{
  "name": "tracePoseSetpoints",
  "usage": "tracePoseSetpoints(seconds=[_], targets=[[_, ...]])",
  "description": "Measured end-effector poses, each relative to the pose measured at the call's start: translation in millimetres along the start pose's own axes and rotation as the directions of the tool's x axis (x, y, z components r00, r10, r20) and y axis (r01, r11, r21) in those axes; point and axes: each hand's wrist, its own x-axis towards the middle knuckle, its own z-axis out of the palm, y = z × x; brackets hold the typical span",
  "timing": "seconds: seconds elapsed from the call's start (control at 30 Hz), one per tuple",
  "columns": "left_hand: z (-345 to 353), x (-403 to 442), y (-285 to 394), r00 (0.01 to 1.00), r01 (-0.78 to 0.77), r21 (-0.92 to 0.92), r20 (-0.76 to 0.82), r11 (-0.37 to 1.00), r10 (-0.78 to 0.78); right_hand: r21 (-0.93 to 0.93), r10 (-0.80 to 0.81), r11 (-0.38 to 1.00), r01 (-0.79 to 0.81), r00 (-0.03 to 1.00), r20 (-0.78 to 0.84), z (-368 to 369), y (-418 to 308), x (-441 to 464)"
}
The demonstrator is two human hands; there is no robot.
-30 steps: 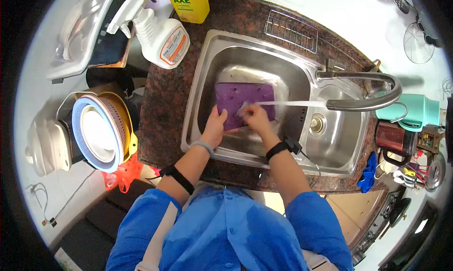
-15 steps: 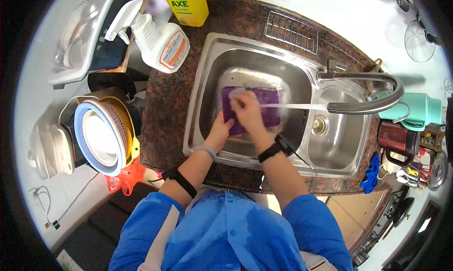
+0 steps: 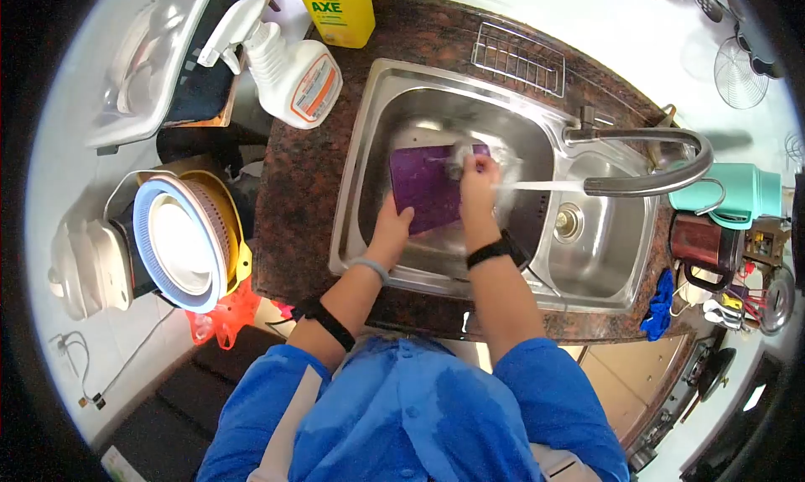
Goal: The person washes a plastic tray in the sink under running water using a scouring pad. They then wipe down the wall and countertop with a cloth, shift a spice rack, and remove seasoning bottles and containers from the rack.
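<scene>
A flat purple rectangular board (image 3: 428, 184) is tilted in the large basin of the sink. My left hand (image 3: 392, 230) grips its lower left edge, thumb on the face and the other fingers hidden behind. At the board's upper right, my right hand (image 3: 478, 184) is closed around a small greyish-white scrubbing pad (image 3: 459, 159), blurred by motion and pressed to the surface. Water runs leftward from the curved faucet (image 3: 650, 186) and reaches my right hand.
The steel sink (image 3: 356, 146) has a small second basin with a drain (image 3: 568, 222). A white spray bottle (image 3: 293, 79) and a yellow AXE bottle (image 3: 340, 16) stand at the back left. A wire rack (image 3: 520, 58) lies behind the sink; a blue cloth (image 3: 660, 306) is at right.
My right hand has moved with the scrubbing pad from the board's upper left to its upper right. The board tilts a little differently, while my left hand keeps its edge.
</scene>
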Motion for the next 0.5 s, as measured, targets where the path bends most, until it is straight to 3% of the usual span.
tracePoseSetpoints(seconds=[0.03,0.07,0.1,0.13,0.17,0.2,0.27,0.33,0.4,0.43,0.5], targets=[[0.7,-2.1,3.7,0.999,0.034,-0.067,-0.027,0.997,-0.036,-0.092,-0.120,0.987,0.133,0.984,0.135,-6.3,4.7,-3.6],[4.3,-4.1,6.0,0.996,0.072,-0.139,-0.044,0.988,-0.078,-0.098,-0.115,0.987,0.129,0.984,0.135,-14.9,12.1,-14.0],[2.4,1.3,-0.9,0.996,0.078,-0.141,-0.040,0.987,-0.084,-0.193,-0.111,0.958,0.211,0.897,0.427,-25.6,-5.4,-31.9],[-2.3,8.7,-10.0,0.997,0.073,-0.221,0.001,0.972,-0.075,-0.255,-0.060,0.916,0.310,0.733,0.678,-32.5,-12.9,-45.9],[-6.9,14.7,-19.4,0.998,0.068,-0.298,0.036,0.952,-0.060,-0.196,-0.185,0.879,0.435,0.688,0.702,-32.0,-4.2,-53.0],[-6.0,13.9,-14.7,0.997,0.069,-0.295,0.035,0.953,-0.062,-0.194,-0.184,0.880,0.433,0.688,0.702,-31.6,-1.8,-47.1],[-3.7,4.5,0.5,0.993,0.110,-0.237,0.065,0.965,-0.098,-0.484,0.190,0.864,0.138,0.801,0.568,-34.3,3.7,-29.6],[-4.5,7.9,-1.8,0.994,0.109,-0.265,0.033,0.958,-0.104,-0.443,0.177,0.887,0.132,0.789,0.589,-30.8,-0.2,-28.4],[-3.0,7.8,-9.1,0.991,0.126,-0.307,0.003,0.943,-0.131,-0.093,-0.227,0.868,0.487,0.557,0.799,-36.9,-6.8,-50.4],[-4.7,9.6,-10.5,0.989,0.139,-0.343,-0.006,0.929,-0.150,-0.045,-0.310,0.817,0.575,0.504,0.806,-36.3,-9.9,-63.1],[-8.1,14.0,-13.6,0.987,0.144,-0.369,-0.014,0.918,-0.160,-0.043,-0.349,0.788,0.614,0.503,0.791,-38.8,-7.2,-72.3]])
